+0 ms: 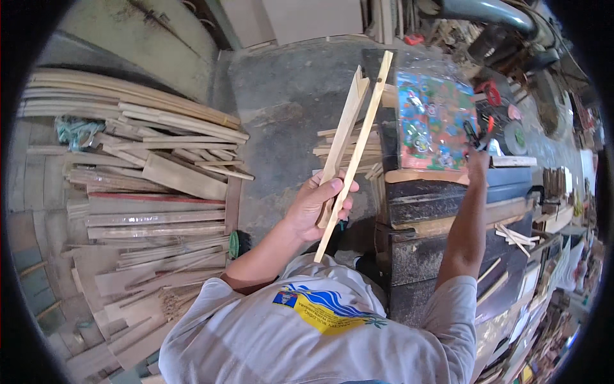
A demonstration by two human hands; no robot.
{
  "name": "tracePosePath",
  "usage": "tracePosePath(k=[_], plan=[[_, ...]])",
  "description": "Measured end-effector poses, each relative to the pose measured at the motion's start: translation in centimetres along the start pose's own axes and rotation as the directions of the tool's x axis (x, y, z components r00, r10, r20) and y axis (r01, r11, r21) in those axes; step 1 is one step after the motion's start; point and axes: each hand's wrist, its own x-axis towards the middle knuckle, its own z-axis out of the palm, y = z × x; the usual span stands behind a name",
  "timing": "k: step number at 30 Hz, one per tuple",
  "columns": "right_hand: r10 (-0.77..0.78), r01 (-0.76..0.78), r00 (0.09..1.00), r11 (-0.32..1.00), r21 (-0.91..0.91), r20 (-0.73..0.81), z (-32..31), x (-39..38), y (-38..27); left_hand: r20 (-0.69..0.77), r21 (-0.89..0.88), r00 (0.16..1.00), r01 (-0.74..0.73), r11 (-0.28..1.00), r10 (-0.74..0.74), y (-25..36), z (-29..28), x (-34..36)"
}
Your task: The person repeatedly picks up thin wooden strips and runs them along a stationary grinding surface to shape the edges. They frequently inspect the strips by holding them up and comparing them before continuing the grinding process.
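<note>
My left hand (329, 201) is closed around a few wooden strips in front of my body. One is a long, thin, pale strip (358, 150) with a dark knot near its upper end. Beside it is a wider wooden piece (346, 121) with a notched upper end. My right arm stretches out to the bench, where my right hand (477, 160) closes on a black tool with an orange-red tip (473, 134); its kind is unclear. Just left of that hand lies a colourful patterned sheet (435, 121) under clear plastic.
Stacked boards and offcuts (173, 160) fill the left side. The dark workbench (422, 198) stands at my right, with a round grey disc (515, 138) and short sticks (515, 237) on it. More strips (332, 147) lie beside the bench. A metal pipe (489, 11) runs across the far right.
</note>
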Motion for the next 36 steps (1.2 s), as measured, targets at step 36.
tracePosePath(k=[36], plan=[[-0.760, 0.765, 0.641, 0.644, -0.011, 0.112, -10.9, -35.2, -15.2, 0.127, -0.284, 0.986, 0.139, 0.949, -0.106, 3.4, 0.5, -2.6]])
